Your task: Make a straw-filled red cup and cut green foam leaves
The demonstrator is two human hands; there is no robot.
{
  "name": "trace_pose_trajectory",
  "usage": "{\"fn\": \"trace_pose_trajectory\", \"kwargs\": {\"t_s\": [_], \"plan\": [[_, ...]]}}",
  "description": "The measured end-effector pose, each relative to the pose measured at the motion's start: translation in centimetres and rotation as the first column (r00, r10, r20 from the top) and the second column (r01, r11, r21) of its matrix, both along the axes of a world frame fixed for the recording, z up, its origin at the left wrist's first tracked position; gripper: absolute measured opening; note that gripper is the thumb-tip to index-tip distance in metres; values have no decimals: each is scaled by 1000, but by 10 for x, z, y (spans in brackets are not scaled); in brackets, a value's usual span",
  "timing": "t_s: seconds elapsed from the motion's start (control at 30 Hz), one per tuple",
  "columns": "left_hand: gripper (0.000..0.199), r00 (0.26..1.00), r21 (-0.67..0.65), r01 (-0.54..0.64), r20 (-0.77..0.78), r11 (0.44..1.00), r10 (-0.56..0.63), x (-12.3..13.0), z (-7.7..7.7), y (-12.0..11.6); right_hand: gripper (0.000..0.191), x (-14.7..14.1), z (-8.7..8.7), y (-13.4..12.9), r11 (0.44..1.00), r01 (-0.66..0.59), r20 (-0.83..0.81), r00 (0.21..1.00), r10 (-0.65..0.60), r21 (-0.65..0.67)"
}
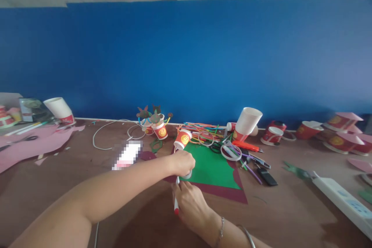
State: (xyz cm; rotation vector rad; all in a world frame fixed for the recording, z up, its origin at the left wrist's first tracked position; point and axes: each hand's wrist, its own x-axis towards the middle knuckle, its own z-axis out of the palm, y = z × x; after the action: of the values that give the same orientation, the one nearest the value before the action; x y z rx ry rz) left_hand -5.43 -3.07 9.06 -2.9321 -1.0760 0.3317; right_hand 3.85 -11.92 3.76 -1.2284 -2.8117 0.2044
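My right hand (193,204) is closed around a white marker (176,203) with a red end, its other end pointing up toward my left hand. My left hand (183,162) is closed just above it, the forearm crossing the table from the left. A pale, rounded piece (187,174) shows below the left fingers; its kind is unclear. Right behind that hand stands a tilted red-and-white paper cup (183,140). Green paper (216,170) lies on a dark red sheet (241,197), to the right of both hands.
Cups with animal-shaped cut-outs (159,130) stand behind. Colourful sticks (200,128), an orange cutter (246,146) and a tape roll (231,151) are at back right. A power strip (343,201) lies right, a blurred-out phone-like rectangle (129,155) left, pink paper (43,143) far left.
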Motion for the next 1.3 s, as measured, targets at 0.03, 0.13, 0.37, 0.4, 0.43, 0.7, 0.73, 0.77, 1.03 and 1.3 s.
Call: {"fn": "trace_pose_trajectory", "kwargs": {"t_s": [0.03, 0.13, 0.37, 0.4, 0.43, 0.7, 0.73, 0.77, 1.03, 1.3], "plan": [[18, 1000, 1, 5, 1, 1000, -5, 0, -1, 0, 28, -3, -1, 1, 1000, 22, 8, 1000, -22, 1], [17, 1000, 2, 5, -1, 1000, -5, 0, -2, 1, 30, -10, -5, 5, 998, 63, 17, 998, -63, 10], [16, 1000, 0, -1, 15, 1000, 1, 0, -2, 2, 26, -20, -10, 10, 995, 99, 7, 995, -100, 30], [16, 1000, 1, 1, 15, 1000, -1, 0, -2, 2, 24, -21, -9, 10, 994, 109, 5, 994, -109, 23], [16, 1000, 3, 2, 15, 1000, -2, 0, -2, 2, 23, -21, -9, 11, 993, 118, 0, 993, -118, 18], [15, 1000, 9, 19, 13, 1000, -20, 0, -5, 3, 29, -25, -6, 15, 987, 161, 31, 986, -162, 4], [15, 1000, 8, 21, 7, 1000, -21, 1, -5, 3, 31, -25, -5, 15, 986, 165, 33, 986, -165, -2], [16, 1000, 7, 22, 0, 1000, -22, 1, -5, 2, 33, -25, -5, 15, 986, 168, 38, 985, -168, -14], [15, 999, 15, 31, -10, 999, -31, 1, -3, 1, 40, -14, 2, 9, 978, 180, 64, 983, -174, -109], [17, 999, 17, 33, -17, 999, -33, 1, -2, 0, 24, 17, -7, 7, 990, 124, -117, 984, -131, -62]]}}
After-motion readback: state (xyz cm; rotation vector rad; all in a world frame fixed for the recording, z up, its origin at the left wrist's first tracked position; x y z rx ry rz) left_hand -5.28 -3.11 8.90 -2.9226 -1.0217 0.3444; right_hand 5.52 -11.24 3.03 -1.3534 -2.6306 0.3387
